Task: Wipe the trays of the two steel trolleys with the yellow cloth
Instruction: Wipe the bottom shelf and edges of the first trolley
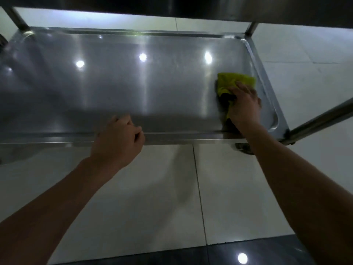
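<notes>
Toward the right of the frame, the yellow cloth [235,83] lies bunched on the steel tray [133,88], near the tray's right rim. Right hand [244,106] rests on top of the cloth's lower part, fingers curled over and gripping it, with most of the yellow showing above the fingers. Lower centre, the left hand [118,140] grasps the tray's near rim, well apart from the cloth. Pale floor tiles [145,197] fill the bottom.
</notes>
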